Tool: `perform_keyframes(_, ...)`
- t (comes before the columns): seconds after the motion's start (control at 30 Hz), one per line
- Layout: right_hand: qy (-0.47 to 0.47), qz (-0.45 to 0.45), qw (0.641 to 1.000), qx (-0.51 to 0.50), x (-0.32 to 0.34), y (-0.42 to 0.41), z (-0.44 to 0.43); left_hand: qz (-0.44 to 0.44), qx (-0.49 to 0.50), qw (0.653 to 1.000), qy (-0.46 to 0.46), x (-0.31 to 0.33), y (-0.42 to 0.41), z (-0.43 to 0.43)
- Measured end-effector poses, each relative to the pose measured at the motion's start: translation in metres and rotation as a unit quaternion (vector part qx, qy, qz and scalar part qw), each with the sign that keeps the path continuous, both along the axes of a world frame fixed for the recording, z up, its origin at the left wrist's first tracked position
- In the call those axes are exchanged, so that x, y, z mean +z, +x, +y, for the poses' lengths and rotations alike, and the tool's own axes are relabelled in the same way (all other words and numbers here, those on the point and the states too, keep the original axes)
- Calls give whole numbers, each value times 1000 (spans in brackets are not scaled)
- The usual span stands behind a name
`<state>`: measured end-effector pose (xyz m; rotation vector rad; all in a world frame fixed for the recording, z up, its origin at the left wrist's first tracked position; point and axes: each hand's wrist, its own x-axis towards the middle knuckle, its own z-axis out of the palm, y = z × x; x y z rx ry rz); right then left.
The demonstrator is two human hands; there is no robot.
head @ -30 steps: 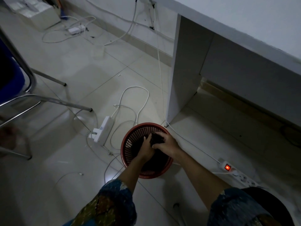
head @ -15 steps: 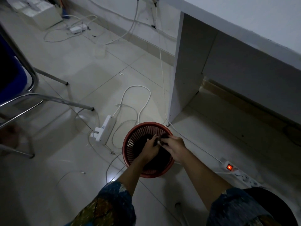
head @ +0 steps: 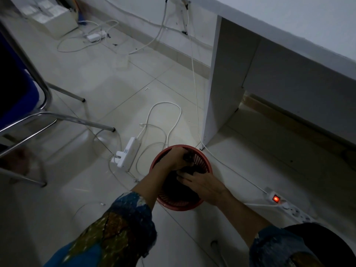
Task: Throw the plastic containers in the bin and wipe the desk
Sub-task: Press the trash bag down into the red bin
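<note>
No readable writing anywhere, too dim. Both hands are down in the red bin [head: 181, 204] on the floor by the desk [head: 221, 83] leg. Left hand [head: 176, 158] has its fingers clamped on something dark at the far rim; right hand [head: 200, 183] fingers spread, pressing dark stuff inside.

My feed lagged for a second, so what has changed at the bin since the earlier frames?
Both hands stay inside the red bin, working a dark item. The left hand has shifted toward the far rim, gripping the dark item's top; the right hand has drawn back toward the near side, fingers spread on the dark mass. Bin, white power strip and lit strip are unmoved.
</note>
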<state>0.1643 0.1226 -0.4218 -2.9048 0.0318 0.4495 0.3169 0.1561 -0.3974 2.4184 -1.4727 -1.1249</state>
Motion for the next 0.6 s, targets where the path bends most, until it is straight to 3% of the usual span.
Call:
perform_keyframes(0.07, -44, 38, 998, -35, 3, 6, 1, -37, -45, 998, 31, 2, 1, -7)
perform_keyframes(0.27, -161, 62, 979, -111, -5, 26, 10, -161, -119, 980, 7, 15, -2, -13)
perform_keyframes(0.37, -187, 107, 963, -164, -3, 35, 14, -80, -67, 994, -13, 19, 2, -8)
perform_keyframes(0.47, -195, 154, 947, -206, 7, 38, 12, 1, 152, 983, -99, 8, 13, 11)
perform_keyframes(0.53, -193, 180, 940, -215, 13, 39, 11, 65, 229, 971, -29, -4, 16, 26)
perform_keyframes(0.6, -170, 195, 938, -230, 19, 39, 11, 218, 263, 931, 128, -18, 9, 40)
